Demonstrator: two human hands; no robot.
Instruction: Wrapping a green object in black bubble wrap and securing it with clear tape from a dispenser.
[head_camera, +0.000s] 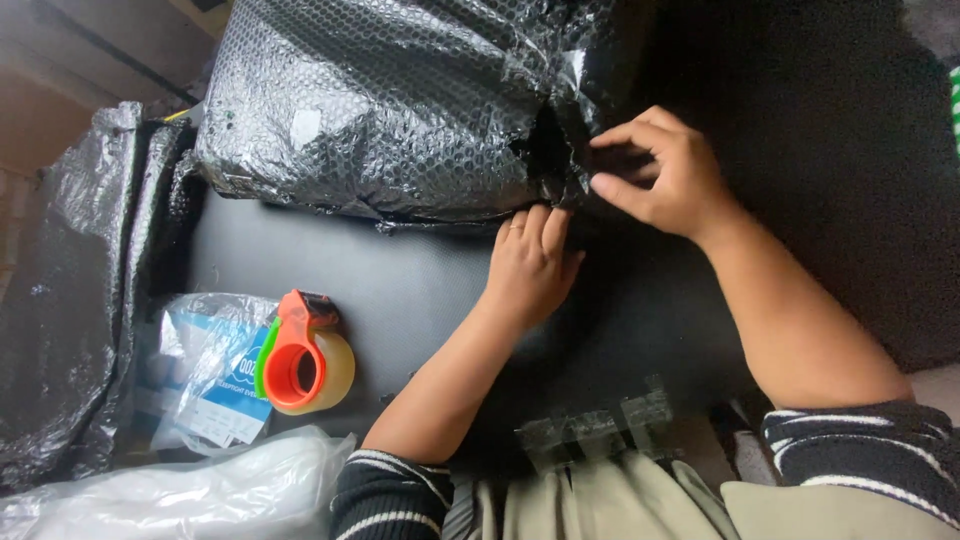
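Head view shows, nearest, tape strips stuck on the edge of the black table, just before the person's lap. At left lie a clear bag, a blue-white packet and an orange tape dispenser. Farther, the left hand presses flat, not clenched, on the lower edge of the bubble-wrapped parcel. The right hand pinches the parcel's black wrap at its right end

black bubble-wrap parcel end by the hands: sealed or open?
Open. The black bubble-wrapped parcel shows a dark gap at its end; the right hand pinches a loose flap, the left hand presses the lower edge. No tape visible there.
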